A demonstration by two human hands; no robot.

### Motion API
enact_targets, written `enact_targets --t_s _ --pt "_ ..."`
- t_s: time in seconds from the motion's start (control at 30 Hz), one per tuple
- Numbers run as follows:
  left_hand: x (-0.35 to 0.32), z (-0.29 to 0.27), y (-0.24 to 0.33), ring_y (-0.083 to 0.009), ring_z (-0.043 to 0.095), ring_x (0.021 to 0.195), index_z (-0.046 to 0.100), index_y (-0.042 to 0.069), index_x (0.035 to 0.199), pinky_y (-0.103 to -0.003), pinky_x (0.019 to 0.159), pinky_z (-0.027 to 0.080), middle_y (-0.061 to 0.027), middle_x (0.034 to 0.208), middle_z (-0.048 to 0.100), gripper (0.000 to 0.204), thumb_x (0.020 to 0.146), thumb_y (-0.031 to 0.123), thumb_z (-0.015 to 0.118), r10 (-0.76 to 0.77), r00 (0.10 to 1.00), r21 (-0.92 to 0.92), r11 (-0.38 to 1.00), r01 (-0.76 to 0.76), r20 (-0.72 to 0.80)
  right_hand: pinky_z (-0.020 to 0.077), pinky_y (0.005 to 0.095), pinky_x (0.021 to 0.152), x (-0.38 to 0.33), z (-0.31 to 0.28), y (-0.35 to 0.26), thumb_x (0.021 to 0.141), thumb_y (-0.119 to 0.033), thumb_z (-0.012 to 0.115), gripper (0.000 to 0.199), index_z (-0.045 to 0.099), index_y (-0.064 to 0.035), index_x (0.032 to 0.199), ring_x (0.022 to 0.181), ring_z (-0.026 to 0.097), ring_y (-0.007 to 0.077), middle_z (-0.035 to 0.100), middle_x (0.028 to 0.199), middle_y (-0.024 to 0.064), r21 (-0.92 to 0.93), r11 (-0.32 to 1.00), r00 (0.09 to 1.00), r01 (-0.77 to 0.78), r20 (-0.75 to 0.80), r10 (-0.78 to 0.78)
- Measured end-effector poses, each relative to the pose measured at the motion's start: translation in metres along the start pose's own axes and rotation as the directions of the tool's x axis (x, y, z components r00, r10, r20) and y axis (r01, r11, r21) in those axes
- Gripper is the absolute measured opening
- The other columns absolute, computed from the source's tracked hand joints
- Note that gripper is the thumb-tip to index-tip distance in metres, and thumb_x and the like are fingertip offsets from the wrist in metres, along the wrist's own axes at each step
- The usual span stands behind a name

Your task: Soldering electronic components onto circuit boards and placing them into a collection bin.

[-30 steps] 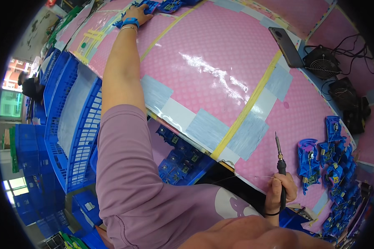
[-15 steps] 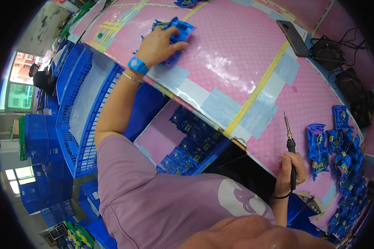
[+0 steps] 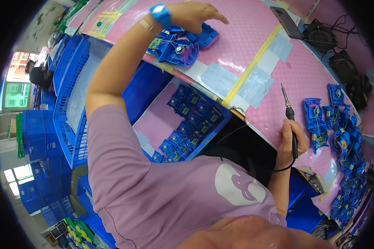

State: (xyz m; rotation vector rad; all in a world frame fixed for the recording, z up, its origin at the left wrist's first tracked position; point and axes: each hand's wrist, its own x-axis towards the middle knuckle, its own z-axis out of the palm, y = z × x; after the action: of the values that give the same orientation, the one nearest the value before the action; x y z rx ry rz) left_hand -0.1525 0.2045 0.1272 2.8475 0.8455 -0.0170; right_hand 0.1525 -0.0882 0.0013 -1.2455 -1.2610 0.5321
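My left hand [image 3: 195,16] is stretched over the far left of the worktable, fingers extended, holding nothing that I can see. Just below it lies a blue plastic housing [image 3: 176,56] with thin wires, a small round part and a green circuit board. A second blue housing piece [image 3: 207,36] sits against it, partly under the hand. On the right, my right hand [image 3: 293,141] is closed round the black handle of a soldering iron [image 3: 289,112], its metal tip pointing up and away from me. A thin wire strand runs by this hand; whether the fingers hold it is unclear.
Several wired blue housings [image 3: 316,124] lie and pile up at the right. Below the table's edge stands a blue bin [image 3: 226,118] of similar parts. A phone [image 3: 286,23] and a black fan [image 3: 320,36] sit far right. Blue crates [image 3: 77,116] stand left.
My left hand has come off the blue housings and moved farther out with its fingers extended. They now lie nearer the table edge. My right hand still grips the soldering iron.
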Motion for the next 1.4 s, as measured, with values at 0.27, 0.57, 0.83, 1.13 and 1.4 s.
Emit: enact_targets --t_s 0.27,0.57,0.83,1.13,1.4 --pt "0.042 0.012 -0.025 -0.0356 0.067 0.085 0.071 0.005 0.107 -0.043 0.074 0.053 -0.0178 0.094 0.071 0.043 0.064 0.006 0.069 0.102 0.926 0.132 0.978 -0.160 0.364 0.0395 0.0228 0.053 -0.002 0.001 0.000 0.089 -0.001 0.067 0.009 0.072 0.0034 0.095 0.060 0.054 0.0093 0.062 0.072 0.0046 0.002 1.000 1.000 0.019 0.002 -0.019" --pt "-0.002 0.038 -0.017 -0.0312 0.063 0.079 0.060 0.008 0.096 -0.037 0.069 0.051 -0.0112 0.088 0.061 0.029 0.072 0.005 0.076 0.155 0.831 0.103 0.988 -0.118 -0.534 0.0382 0.0224 0.053 -0.003 0.000 0.001 0.089 -0.002 0.067 0.009 0.072 0.0029 0.095 0.060 0.054 0.0088 0.062 0.071 0.0040 -0.007 0.999 0.999 0.052 -0.004 -0.052" --pt "-0.014 0.064 0.017 -0.0309 0.064 0.081 0.060 0.009 0.094 -0.037 0.070 0.053 -0.0111 0.088 0.062 0.030 0.070 0.008 0.079 0.304 0.687 0.318 0.941 -0.112 -0.660 0.0394 0.0221 0.052 -0.003 0.002 0.000 0.089 -0.002 0.067 0.009 0.072 0.0028 0.095 0.060 0.055 0.0091 0.064 0.074 0.0047 -0.001 0.998 0.998 0.056 0.000 -0.056" --pt "0.016 0.073 0.008 -0.0190 0.067 0.068 0.062 0.003 0.091 -0.032 0.063 0.052 -0.0103 0.074 0.066 0.024 0.075 0.009 0.079 -0.312 0.728 -0.329 0.936 0.125 -0.610 0.0420 0.0234 0.053 -0.004 0.004 -0.002 0.086 0.005 0.068 0.009 0.071 0.0052 0.095 0.059 0.057 0.0109 0.064 0.071 0.0071 0.020 1.000 0.999 0.018 -0.027 -0.018" --pt "-0.038 0.052 -0.012 -0.0273 0.064 0.105 0.071 0.008 0.109 -0.038 0.093 0.052 -0.0096 0.109 0.069 0.040 0.079 0.031 0.082 0.243 0.888 -0.109 0.945 -0.307 -0.391 0.0415 0.0232 0.053 -0.002 0.000 -0.001 0.086 0.004 0.069 0.009 0.071 0.0045 0.094 0.059 0.058 0.0112 0.064 0.071 0.0070 -0.021 0.999 0.999 0.040 -0.003 -0.040"
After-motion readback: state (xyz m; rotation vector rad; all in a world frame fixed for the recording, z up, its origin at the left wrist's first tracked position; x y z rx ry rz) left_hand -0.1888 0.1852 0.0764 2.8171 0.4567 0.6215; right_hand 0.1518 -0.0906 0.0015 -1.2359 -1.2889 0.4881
